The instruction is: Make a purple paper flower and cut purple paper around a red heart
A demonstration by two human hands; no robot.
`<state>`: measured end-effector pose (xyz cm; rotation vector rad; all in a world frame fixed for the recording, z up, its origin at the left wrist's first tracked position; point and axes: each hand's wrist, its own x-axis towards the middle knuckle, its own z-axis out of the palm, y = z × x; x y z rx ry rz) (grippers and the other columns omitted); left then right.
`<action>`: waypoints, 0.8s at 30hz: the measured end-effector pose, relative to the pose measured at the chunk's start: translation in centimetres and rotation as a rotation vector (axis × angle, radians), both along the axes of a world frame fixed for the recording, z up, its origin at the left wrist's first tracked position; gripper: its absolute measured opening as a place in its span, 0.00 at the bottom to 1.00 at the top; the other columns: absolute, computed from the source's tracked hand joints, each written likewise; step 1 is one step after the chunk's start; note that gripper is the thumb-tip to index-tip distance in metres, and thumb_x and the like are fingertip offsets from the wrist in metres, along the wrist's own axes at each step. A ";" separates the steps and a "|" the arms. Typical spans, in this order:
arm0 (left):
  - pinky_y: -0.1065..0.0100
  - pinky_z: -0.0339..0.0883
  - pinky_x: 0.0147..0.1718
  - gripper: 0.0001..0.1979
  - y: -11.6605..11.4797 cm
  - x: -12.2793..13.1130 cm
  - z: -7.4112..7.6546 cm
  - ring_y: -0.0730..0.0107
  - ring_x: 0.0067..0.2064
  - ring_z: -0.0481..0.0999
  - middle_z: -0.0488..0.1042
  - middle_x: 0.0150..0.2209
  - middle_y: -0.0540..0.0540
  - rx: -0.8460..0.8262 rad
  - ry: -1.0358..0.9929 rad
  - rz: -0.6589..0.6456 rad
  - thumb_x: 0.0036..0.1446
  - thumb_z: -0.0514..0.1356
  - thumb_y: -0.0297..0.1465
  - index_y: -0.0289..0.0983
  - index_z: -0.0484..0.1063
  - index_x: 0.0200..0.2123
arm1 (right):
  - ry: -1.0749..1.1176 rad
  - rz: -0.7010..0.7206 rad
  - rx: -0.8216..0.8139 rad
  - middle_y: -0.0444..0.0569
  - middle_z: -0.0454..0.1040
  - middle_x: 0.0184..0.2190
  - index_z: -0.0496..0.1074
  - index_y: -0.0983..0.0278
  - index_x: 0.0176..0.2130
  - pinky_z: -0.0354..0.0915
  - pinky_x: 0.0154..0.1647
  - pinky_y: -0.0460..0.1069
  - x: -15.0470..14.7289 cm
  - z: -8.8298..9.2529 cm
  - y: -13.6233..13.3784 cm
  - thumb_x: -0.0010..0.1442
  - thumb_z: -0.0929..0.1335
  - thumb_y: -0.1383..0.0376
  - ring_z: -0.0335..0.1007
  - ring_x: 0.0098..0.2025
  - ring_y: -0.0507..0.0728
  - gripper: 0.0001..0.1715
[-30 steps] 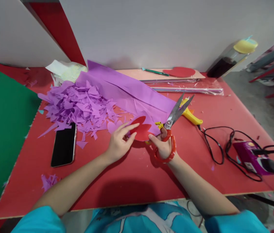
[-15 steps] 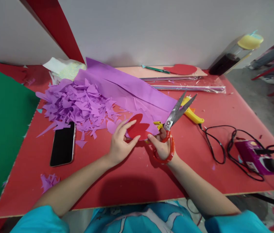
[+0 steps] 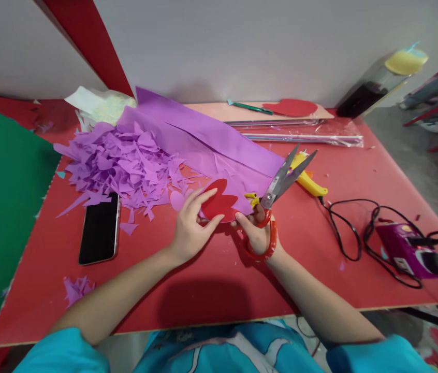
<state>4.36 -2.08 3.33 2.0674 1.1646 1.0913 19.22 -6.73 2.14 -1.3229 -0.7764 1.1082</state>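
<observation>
Pinching a red heart cutout (image 3: 218,205) against the purple paper sheet (image 3: 219,150), the left hand (image 3: 190,228) grips both at the red table (image 3: 211,280) centre. Right hand (image 3: 258,233) clenches red-handled scissors (image 3: 277,191) (blades parted, pointing up-right). Purple scraps (image 3: 121,166) and a phone (image 3: 100,228) lie to the left.

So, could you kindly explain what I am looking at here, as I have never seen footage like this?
There is no machine: a person wears a camera on the head, looking down at their own bare hands over a red table. The left hand holds a red heart-shaped template against purple paper. The right hand grips open red-handled scissors. Nearby lie purple scraps, a phone, a green sheet, a yellow glue gun and a purple device with black cables.
</observation>
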 end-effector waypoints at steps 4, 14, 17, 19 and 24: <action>0.58 0.69 0.50 0.22 0.0 0.0 0.2 0.60 0.54 0.68 0.72 0.49 0.42 -0.009 0.010 0.001 0.49 0.64 0.27 0.39 0.68 0.49 | 0.004 -0.004 0.019 0.47 0.74 0.32 0.65 0.59 0.40 0.72 0.27 0.54 0.0 0.3 0.0 0.46 0.72 0.57 0.71 0.22 0.54 0.22; 0.57 0.68 0.50 0.23 0.1 -0.1 -0.1 0.59 0.55 0.68 0.71 0.50 0.42 -0.060 0.005 -0.012 0.50 0.64 0.28 0.40 0.67 0.50 | 0.009 -0.028 0.006 0.47 0.73 0.30 0.64 0.58 0.40 0.72 0.25 0.54 0.0 0.0 0.1 0.45 0.72 0.57 0.71 0.23 0.56 0.23; 0.57 0.68 0.50 0.23 0.0 -0.1 0.0 0.58 0.55 0.68 0.70 0.51 0.42 -0.085 -0.007 -0.011 0.49 0.64 0.28 0.40 0.68 0.50 | -0.007 -0.022 0.008 0.47 0.73 0.30 0.65 0.58 0.39 0.72 0.26 0.54 0.0 -0.1 0.0 0.45 0.72 0.56 0.71 0.23 0.56 0.22; 0.57 0.67 0.51 0.23 0.0 0.0 0.1 0.59 0.55 0.68 0.71 0.50 0.42 -0.083 -0.014 -0.010 0.49 0.64 0.28 0.40 0.68 0.50 | -0.005 -0.016 0.003 0.47 0.73 0.31 0.64 0.58 0.40 0.72 0.27 0.54 0.0 0.0 0.0 0.45 0.72 0.56 0.71 0.23 0.56 0.23; 0.58 0.68 0.50 0.23 0.1 0.0 0.1 0.59 0.54 0.69 0.73 0.49 0.42 -0.039 0.015 -0.015 0.49 0.65 0.27 0.39 0.68 0.50 | 0.000 -0.007 0.045 0.48 0.72 0.36 0.64 0.58 0.38 0.71 0.30 0.53 -0.1 0.2 0.0 0.47 0.71 0.58 0.71 0.27 0.55 0.19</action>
